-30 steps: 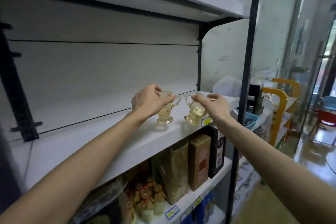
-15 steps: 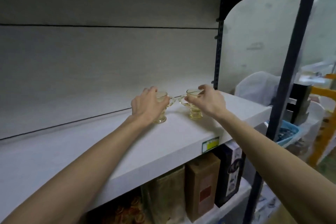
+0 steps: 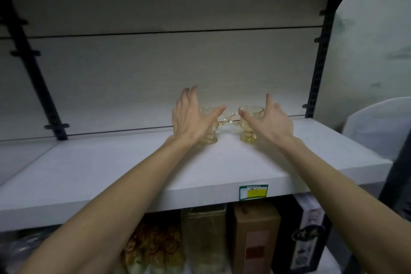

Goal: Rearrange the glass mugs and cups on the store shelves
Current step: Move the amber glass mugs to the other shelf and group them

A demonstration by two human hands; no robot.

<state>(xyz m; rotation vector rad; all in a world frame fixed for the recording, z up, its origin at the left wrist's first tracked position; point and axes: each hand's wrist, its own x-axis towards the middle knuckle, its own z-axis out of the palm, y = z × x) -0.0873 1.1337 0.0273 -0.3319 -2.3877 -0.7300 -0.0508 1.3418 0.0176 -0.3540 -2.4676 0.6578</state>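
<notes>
Two small yellowish glass mugs stand upright on the white shelf [image 3: 222,167], near its back panel, with their handles turned toward each other. My left hand [image 3: 191,118] is spread with straight fingers just in front of the left mug [image 3: 210,137] and covers most of it. My right hand [image 3: 270,121] is also spread, beside and slightly in front of the right mug [image 3: 250,122]. Neither hand grips a mug.
A green and yellow price tag [image 3: 253,192] is stuck on the shelf's front edge. Below stand a brown box [image 3: 255,238], a dark box [image 3: 308,240] and packaged goods [image 3: 155,249]. Black uprights [image 3: 320,51] frame the shelf; something white [image 3: 378,127] sits at right.
Both hands carried the mugs from the shelf's front edge to the back, set them down and let go; the fingers now spread away from the glasses.
</notes>
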